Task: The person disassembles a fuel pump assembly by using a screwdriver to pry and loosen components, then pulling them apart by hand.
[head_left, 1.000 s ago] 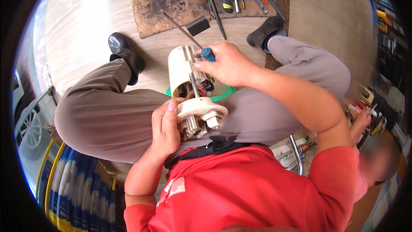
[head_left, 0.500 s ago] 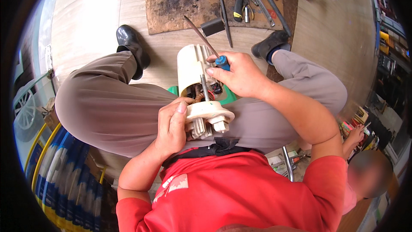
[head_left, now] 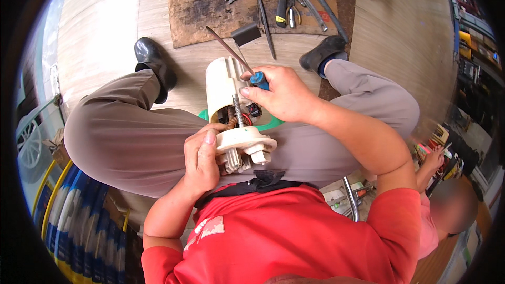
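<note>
Cream plastic pump assy (head_left: 227,106), spring showing; left hand (head_left: 201,158) fingers grip flange, right hand (head_left: 279,94) fingers hold blue-handled screwdriver (head_left: 236,59).

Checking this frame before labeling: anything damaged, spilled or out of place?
Nothing clearly damaged or spilled. The white pump assembly lies across the lap, left hand gripping its flanged end, right hand holding a blue-handled tool against it. Hand tools lie scattered loose on the stained cardboard, untidy but not odd.
</note>
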`<state>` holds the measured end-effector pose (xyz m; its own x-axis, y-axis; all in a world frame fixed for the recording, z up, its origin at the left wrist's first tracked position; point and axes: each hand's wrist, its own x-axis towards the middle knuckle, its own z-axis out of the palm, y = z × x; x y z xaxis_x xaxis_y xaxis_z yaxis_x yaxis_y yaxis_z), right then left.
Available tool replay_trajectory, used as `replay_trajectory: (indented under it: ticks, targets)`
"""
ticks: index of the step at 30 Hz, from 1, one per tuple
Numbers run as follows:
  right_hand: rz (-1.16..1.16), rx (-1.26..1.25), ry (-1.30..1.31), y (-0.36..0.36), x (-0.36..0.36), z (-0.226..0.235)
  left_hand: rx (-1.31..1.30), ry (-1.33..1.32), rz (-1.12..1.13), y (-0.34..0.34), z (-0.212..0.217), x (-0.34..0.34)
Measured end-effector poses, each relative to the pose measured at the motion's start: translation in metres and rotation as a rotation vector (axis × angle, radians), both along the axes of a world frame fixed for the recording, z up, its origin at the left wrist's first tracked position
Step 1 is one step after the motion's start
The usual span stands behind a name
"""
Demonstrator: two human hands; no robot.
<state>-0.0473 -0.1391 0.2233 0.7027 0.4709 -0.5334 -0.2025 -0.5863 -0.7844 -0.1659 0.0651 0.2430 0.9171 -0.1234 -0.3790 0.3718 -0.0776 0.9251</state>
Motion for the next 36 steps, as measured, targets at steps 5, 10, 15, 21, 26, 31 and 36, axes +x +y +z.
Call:
replay_trajectory:
  ticks: [5,10,15,21,26,31,36]
  targets:
    - [0.014,0.014,-0.035,-0.002,-0.002,-0.001,0.01,0.063,-0.027,-0.001,0.005,-0.001]
    - [-0.062,0.069,-0.035,0.0,-0.003,0.002,0.095,-0.198,-0.065,-0.007,0.003,0.004]
    - [-0.07,0.064,-0.038,0.001,-0.001,0.006,0.072,-0.183,-0.041,-0.005,0.003,0.002]
    - [-0.039,0.046,-0.005,0.002,0.0,0.007,-0.142,0.178,0.147,-0.003,0.005,-0.002]
    - [-0.019,0.011,0.03,0.001,-0.002,0.005,-0.189,0.297,0.198,-0.006,0.007,-0.001]
    - [0.0,0.013,0.029,0.0,-0.002,0.002,-0.177,0.329,0.184,-0.003,0.006,-0.002]
    - [-0.042,0.033,0.023,0.002,-0.005,0.004,-0.13,0.136,0.161,-0.004,-0.004,-0.009]
